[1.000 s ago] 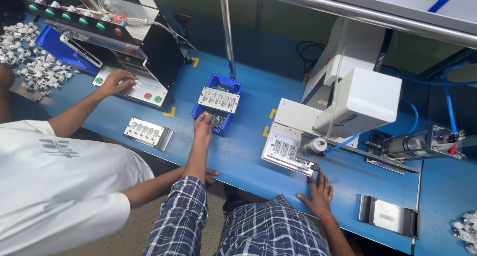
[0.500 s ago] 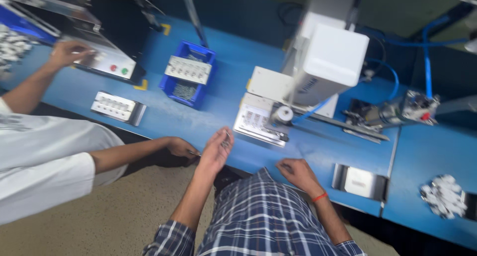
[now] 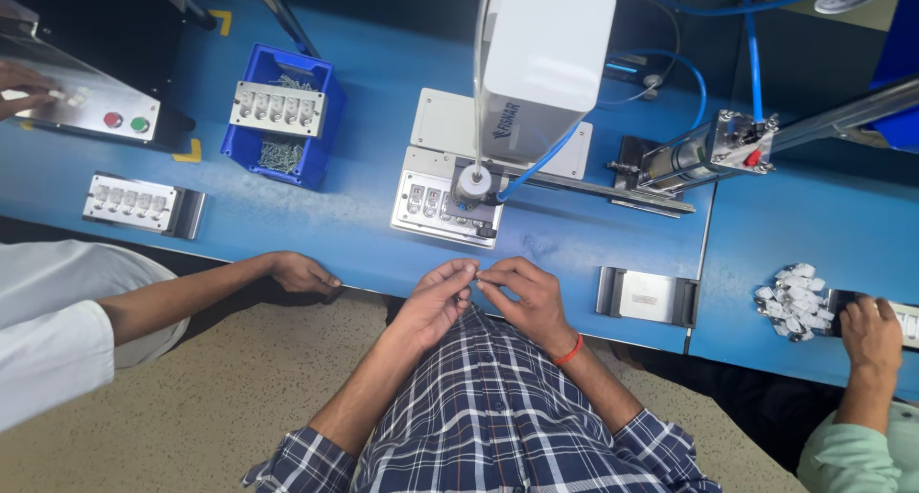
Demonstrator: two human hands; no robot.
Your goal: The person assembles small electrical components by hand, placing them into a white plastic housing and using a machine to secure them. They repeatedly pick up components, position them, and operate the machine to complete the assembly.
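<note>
1. The left hand [image 3: 433, 304] and the right hand [image 3: 525, 297] meet at the near edge of the blue bench [image 3: 373, 120], just above the plaid shirt [image 3: 498, 416]. The fingertips of both press together around something tiny between them; it is too small to tell what it is.

2. Straight ahead at twelve o'clock from the hands lies a grey fixture plate [image 3: 436, 206] with a row of small white parts seated in it. Over its right end hangs the nozzle of a white machine head [image 3: 546, 62], fed by a blue hose [image 3: 541, 163].

3. At about ten o'clock sits a blue bin [image 3: 321, 120] holding small screws, with a white part tray [image 3: 278, 108] laid across its top.

4. Farther out at nine o'clock a second loaded tray [image 3: 134, 203] rests flat on the bench.

5. At three o'clock from the hands a metal holder [image 3: 647, 296] lies near the bench edge, apart from them.

6. A co-worker's hand [image 3: 302, 273] in a white sleeve rests curled on the bench edge at nine o'clock, close to the left hand but not touching.

7. At far three o'clock another person's hand [image 3: 869, 332] lies beside a heap of white parts [image 3: 793, 300].
</note>
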